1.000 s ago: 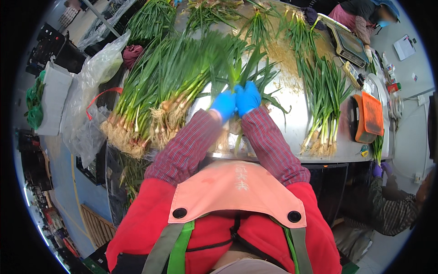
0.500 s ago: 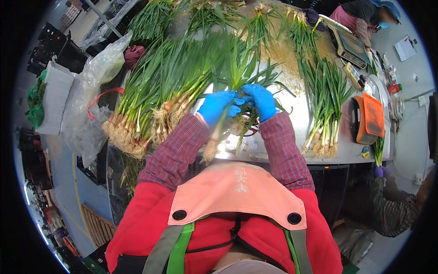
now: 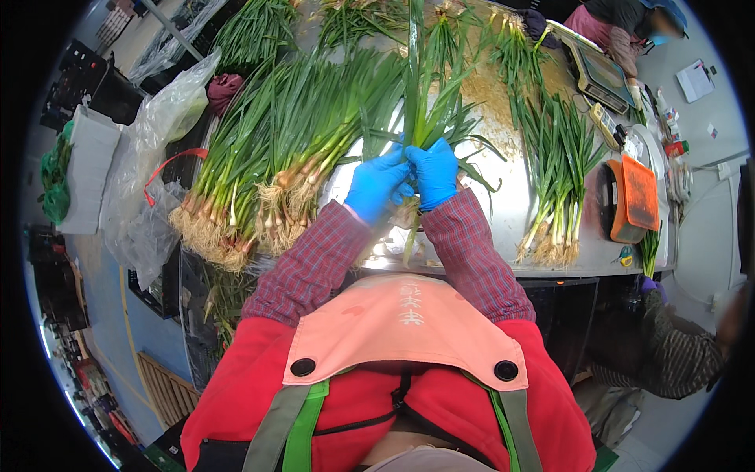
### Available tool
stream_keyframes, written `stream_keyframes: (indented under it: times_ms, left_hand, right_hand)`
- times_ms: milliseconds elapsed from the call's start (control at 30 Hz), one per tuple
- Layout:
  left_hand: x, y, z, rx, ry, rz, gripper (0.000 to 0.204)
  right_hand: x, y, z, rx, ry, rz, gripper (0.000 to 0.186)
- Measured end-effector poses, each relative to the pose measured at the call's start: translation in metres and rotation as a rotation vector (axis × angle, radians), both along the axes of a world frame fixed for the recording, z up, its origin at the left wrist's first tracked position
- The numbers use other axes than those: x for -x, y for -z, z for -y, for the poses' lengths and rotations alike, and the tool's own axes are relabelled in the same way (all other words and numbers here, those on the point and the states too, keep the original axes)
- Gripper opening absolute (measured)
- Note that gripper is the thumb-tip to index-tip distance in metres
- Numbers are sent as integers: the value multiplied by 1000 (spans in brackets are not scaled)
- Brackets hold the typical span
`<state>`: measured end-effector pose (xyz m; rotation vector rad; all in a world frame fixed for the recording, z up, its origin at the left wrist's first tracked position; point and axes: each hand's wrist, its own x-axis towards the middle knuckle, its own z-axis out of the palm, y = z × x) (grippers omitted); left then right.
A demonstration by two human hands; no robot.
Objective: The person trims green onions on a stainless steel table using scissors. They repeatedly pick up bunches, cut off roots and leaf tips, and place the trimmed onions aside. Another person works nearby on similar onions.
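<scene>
Far left, a green mesh bag [image 3: 57, 177] hangs against a pale box [image 3: 88, 177], leafy green showing inside, with dark crates [image 3: 82, 72] stacked beyond! Below runs the blue floor [image 3: 157, 334], a slatted wooden piece [image 3: 167, 391] resting there. Next across, a crumpled clear plastic bag [image 3: 149, 149], contents impossible to tell, a red strap [image 3: 174, 163] curving beside it, and a maroon cloth [image 3: 225, 93] at the table's edge. Here's the big one: a wide heap of spring onions [image 3: 295, 134], rooty ends toward us, crowding right up to the left sleeve!

Centre stage, the left hand [image 3: 377, 185], gloved blue, curls its grip closed around the held stalks [image 3: 421, 122]; the right hand [image 3: 434, 173] closes its grip just beside, leaves standing up beyond both. The gloves block the lower stalks, and what's beneath is blurred. Shiny metal table [image 3: 507, 208] under it all, brown grime smeared across the far part!

Rightward, another bunch [image 3: 557, 181] lies alone, then a scale [image 3: 604, 77], an orange tray [image 3: 642, 194], and co-workers at top and bottom. A clipboard [image 3: 696, 81] hangs on the pale wall [image 3: 708, 118].
</scene>
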<state>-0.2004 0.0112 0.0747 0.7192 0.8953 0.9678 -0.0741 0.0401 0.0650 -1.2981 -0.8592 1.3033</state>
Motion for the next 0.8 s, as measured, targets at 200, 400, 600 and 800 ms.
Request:
stream_keyframes:
  times_ms: [200,400,600,800]
  left_hand:
    - [3,-10,1,32,25,-51,30]
    - [-6,-23,7,47,-11,-107,24]
    - [-10,-26,6,-12,2,-99,32]
    - [-12,-26,10,-17,18,-91,32]
  right_hand:
    - [0,-4,0,19,88,-110,25]
    - [-2,1,-5,-25,-7,-162,28]
    - [2,-2,-9,-99,197,-274,23]
    - [-19,17,-31,-139,214,-480,16]
